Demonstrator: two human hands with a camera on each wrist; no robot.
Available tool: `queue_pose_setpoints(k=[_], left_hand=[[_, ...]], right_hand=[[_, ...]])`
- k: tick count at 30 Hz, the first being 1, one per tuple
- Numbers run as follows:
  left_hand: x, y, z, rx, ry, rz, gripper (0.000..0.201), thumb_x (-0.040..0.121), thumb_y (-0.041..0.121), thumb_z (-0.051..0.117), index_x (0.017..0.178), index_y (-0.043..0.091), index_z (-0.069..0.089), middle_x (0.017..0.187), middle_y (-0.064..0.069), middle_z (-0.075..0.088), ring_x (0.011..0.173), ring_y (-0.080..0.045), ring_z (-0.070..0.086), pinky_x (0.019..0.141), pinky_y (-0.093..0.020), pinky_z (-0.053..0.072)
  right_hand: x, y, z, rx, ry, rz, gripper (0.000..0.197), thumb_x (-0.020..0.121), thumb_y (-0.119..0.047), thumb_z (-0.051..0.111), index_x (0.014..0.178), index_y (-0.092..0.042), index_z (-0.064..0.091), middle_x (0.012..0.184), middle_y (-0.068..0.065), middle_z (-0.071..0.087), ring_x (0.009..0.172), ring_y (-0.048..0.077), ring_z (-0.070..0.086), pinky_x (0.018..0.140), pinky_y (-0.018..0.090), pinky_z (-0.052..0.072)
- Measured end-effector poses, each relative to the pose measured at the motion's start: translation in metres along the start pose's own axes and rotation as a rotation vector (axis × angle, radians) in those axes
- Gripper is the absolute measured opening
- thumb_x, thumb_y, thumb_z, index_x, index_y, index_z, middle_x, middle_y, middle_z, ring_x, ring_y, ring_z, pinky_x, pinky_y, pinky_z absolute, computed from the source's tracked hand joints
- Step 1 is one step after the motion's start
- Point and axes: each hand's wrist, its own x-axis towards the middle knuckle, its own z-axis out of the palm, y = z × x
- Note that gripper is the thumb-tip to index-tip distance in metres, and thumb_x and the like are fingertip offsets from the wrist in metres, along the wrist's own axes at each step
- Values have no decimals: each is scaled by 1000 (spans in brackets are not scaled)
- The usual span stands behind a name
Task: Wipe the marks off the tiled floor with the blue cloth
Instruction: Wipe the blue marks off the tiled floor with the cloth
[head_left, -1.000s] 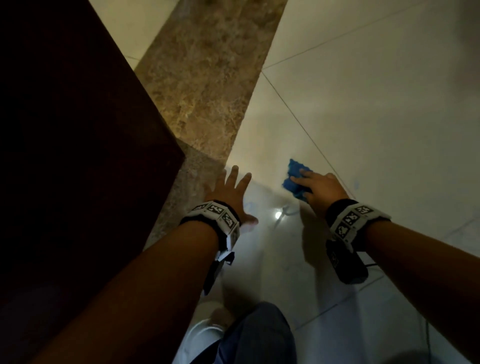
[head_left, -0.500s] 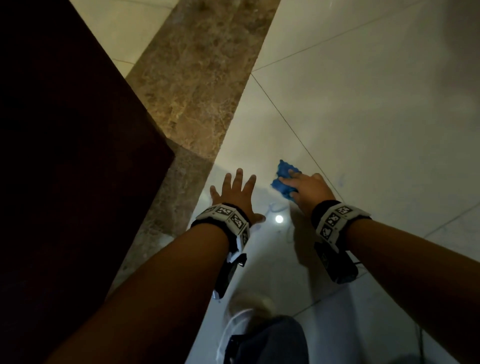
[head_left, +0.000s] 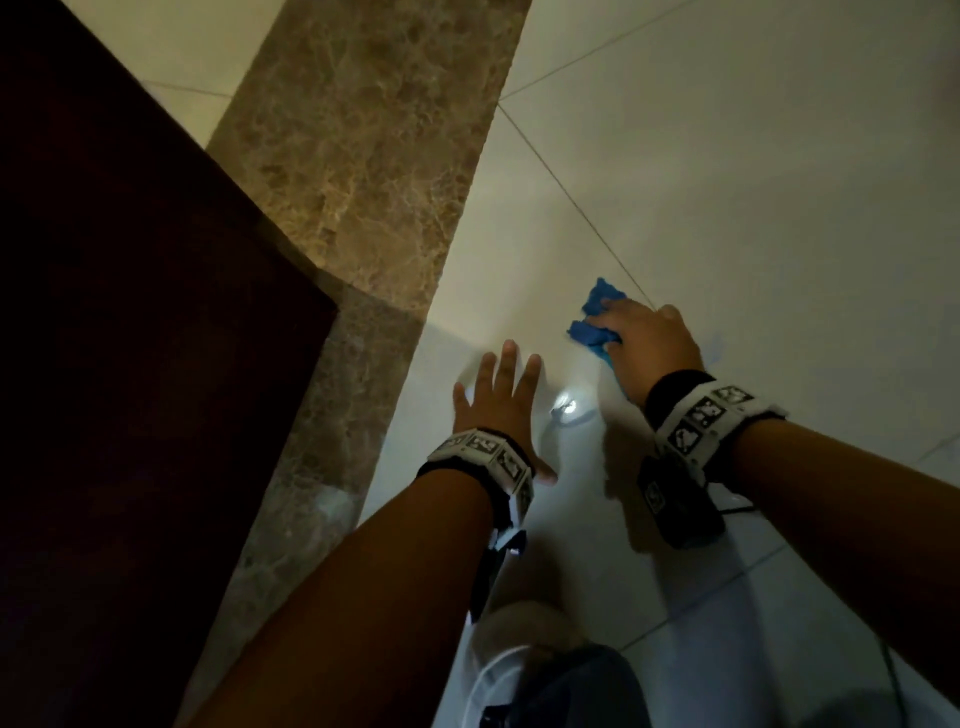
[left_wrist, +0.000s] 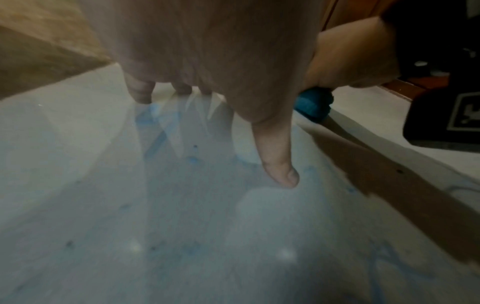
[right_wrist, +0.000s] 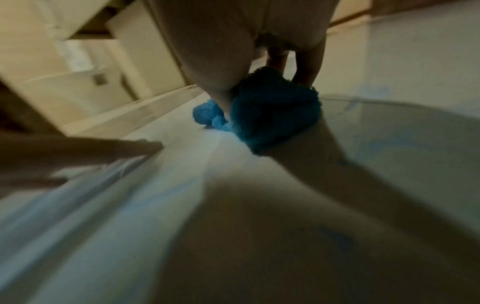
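Observation:
The blue cloth (head_left: 597, 319) lies bunched on the pale tiled floor (head_left: 779, 208) under my right hand (head_left: 647, 338), whose fingers and thumb curl over it and press it down. In the right wrist view the cloth (right_wrist: 272, 111) bulges out below the palm. My left hand (head_left: 498, 395) lies flat on the floor to the left of it, fingers spread and straight; its thumb (left_wrist: 280, 164) touches the tile. Faint blue marks (left_wrist: 161, 127) streak the tile around the left hand, and a pale smear (head_left: 717, 348) shows just right of the right hand.
A dark wooden panel (head_left: 130, 364) fills the left side, with a brown marble strip (head_left: 358, 171) beside it. A bright light reflection (head_left: 566, 413) sits between the hands. My knee (head_left: 571, 691) and a white cable (head_left: 483, 680) are at the bottom edge.
The right hand has slid the cloth to the right and slightly away, widening the gap to the left hand. The left hand stays planted on the tile.

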Motion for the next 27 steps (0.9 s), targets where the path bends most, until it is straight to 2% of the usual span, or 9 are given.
queue_pose_setpoints(k=[3, 6, 8, 10, 13, 17, 19, 24, 27], left_hand=[[3, 0, 2, -1, 5, 4, 134, 69, 57, 78, 149, 27, -25, 154, -2, -35, 145, -26, -24, 116, -54, -2], [3, 0, 1, 12, 3, -1, 133, 69, 57, 77, 149, 26, -24, 154, -2, -35, 144, -27, -25, 116, -54, -2], [2, 0, 1, -4, 18, 4, 133, 69, 56, 78, 150, 26, -23, 155, -1, -34, 145, -26, -24, 116, -54, -1], [2, 0, 1, -10, 34, 3, 133, 68, 54, 80, 150, 27, -22, 155, -1, -32, 145, -25, -23, 116, -54, -1], [2, 0, 2, -16, 42, 9, 134, 67, 54, 81, 151, 27, -21, 156, -1, -31, 145, -25, -22, 117, -53, -1], [3, 0, -1, 1, 31, -2, 134, 68, 56, 79, 150, 26, -23, 155, -2, -32, 145, -26, -23, 116, -54, 0], [4, 0, 0, 8, 29, -8, 134, 68, 57, 79, 150, 26, -23, 155, -2, -33, 145, -27, -23, 116, -54, 1], [5, -1, 3, -2, 45, -1, 137, 65, 55, 81, 150, 27, -23, 156, -1, -32, 145, -25, -22, 117, -55, 2], [6, 1, 1, -17, 32, -17, 139, 64, 53, 83, 150, 28, -23, 155, 0, -32, 145, -25, -22, 117, -56, 3]], right_hand=[[-21, -11, 1, -231, -183, -150, 51, 92, -21, 45, 139, -37, 35, 154, -10, 22, 114, 28, 38, 94, 35, 37], [-33, -11, -3, -254, -215, -395, 48, 91, -24, 47, 134, -44, 40, 151, -18, 26, 101, 20, 42, 83, 29, 38], [-17, 4, -13, -188, -121, -302, 45, 91, -23, 50, 130, -45, 46, 146, -14, 38, 101, 24, 45, 86, 33, 38], [3, 25, -17, -93, 67, -3, 42, 91, -23, 52, 129, -39, 51, 139, 4, 49, 108, 34, 46, 95, 38, 38], [10, 29, -2, 49, 157, 265, 45, 92, -19, 48, 134, -34, 48, 141, 11, 44, 115, 35, 42, 101, 35, 34], [-25, -9, 20, -234, -96, -264, 56, 86, -29, 44, 139, -44, 32, 152, -9, 27, 114, 28, 45, 92, 34, 36], [-30, -2, 12, -222, -130, -344, 52, 91, -25, 46, 137, -46, 35, 151, -16, 26, 107, 25, 43, 89, 33, 38], [-2, 64, -6, 107, 164, 253, 42, 89, -21, 51, 129, -32, 53, 138, 10, 50, 118, 36, 49, 104, 33, 32], [-19, 31, 12, 13, 98, 160, 44, 87, -30, 47, 131, -34, 51, 144, 3, 44, 119, 33, 46, 95, 28, 25]])
